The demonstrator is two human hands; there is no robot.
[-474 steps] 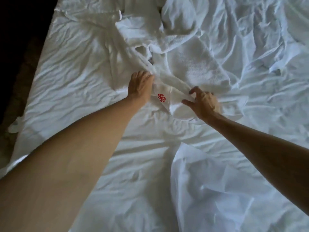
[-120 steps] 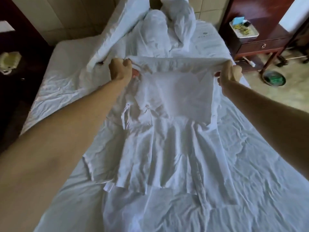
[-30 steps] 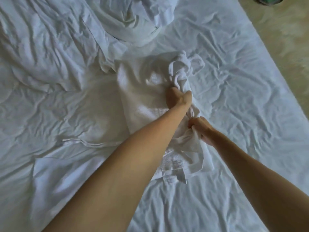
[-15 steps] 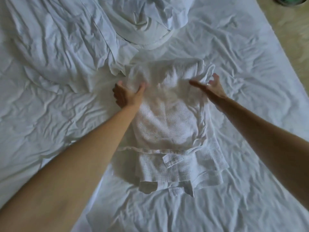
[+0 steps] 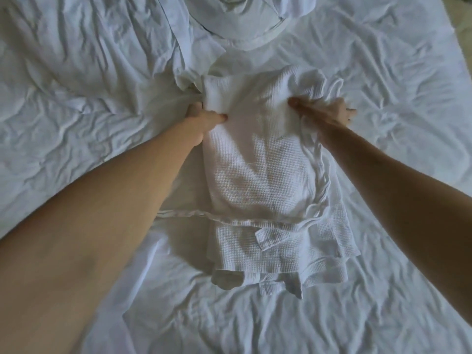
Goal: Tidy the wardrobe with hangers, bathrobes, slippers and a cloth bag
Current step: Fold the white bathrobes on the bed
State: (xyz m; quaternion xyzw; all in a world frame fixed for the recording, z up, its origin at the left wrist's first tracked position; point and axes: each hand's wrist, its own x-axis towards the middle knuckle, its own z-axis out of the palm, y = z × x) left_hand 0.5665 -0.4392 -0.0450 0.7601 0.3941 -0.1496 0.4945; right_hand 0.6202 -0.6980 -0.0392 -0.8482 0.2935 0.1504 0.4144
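Observation:
A white waffle-weave bathrobe (image 5: 258,159) lies folded into a long stack in the middle of the bed. My left hand (image 5: 204,118) grips the far left edge of the top fold, thumb on top and fingers tucked underneath. At the far right edge, my right hand (image 5: 329,113) holds the fold between its thumb, which lies on top, and its fingers, which are partly under the cloth. A narrow belt strip (image 5: 189,214) of the robe trails out to the left. Loose hem layers (image 5: 281,272) stick out at the near end.
The bed is covered by a wrinkled white sheet (image 5: 396,103). A bunched white duvet (image 5: 89,54) lies at the far left, and a rounded white bundle (image 5: 237,26) sits just beyond the robe. A strip of floor (image 5: 466,14) shows at the top right.
Both hands have gone from hovering over the far end of the folded robe to taking hold of its two far edges. The robe lies flatter than a second ago.

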